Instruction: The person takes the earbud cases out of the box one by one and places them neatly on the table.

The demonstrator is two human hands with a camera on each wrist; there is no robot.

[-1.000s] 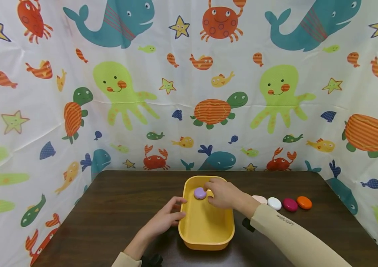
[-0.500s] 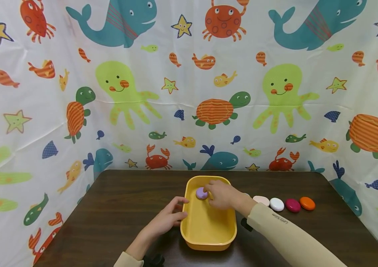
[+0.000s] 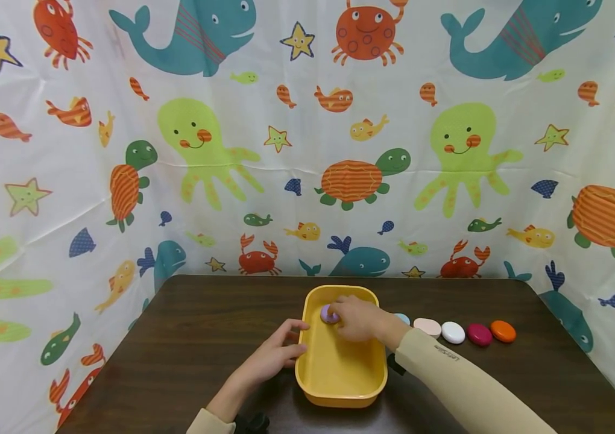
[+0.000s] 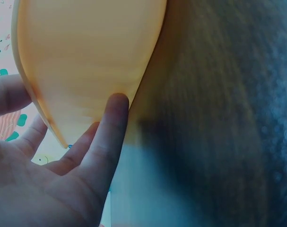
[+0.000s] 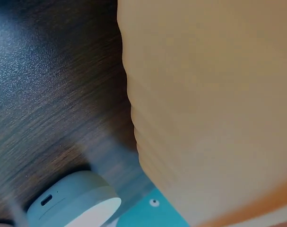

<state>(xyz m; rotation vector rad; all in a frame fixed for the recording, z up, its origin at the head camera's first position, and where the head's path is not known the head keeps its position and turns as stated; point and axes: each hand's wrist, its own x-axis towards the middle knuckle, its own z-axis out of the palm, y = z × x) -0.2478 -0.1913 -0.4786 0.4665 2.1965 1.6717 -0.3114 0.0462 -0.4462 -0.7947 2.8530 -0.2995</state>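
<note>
A yellow plastic bin (image 3: 340, 367) holds a round purple puck (image 3: 330, 313) near its far left corner. My left hand (image 3: 269, 349) rests at the bin's left side, its fingers spread against the wall and rim; the left wrist view shows the fingers (image 4: 108, 118) lying along the wall. My right hand (image 3: 357, 318) reaches over the right rim, its fingers bent, one fingertip over the puck. Whether the thumb pinches the puck is hidden. In the right wrist view the bin's wall (image 5: 204, 94) fills the right side, and the hand is out of sight.
Right of the bin stands a row of rounded pucks: light blue (image 3: 403, 317), pale pink (image 3: 427, 327), white (image 3: 453, 332), magenta (image 3: 479, 334) and orange (image 3: 503, 331). A small slot shows in the edge of a blue-grey puck (image 5: 72, 198). A sea-animal curtain (image 3: 286, 199) hangs behind the dark wooden table (image 3: 220, 313).
My right hand has come down and left onto the purple puck, which keeps its place in the bin. My left hand stays at the bin's side. The view shifts slightly.
</note>
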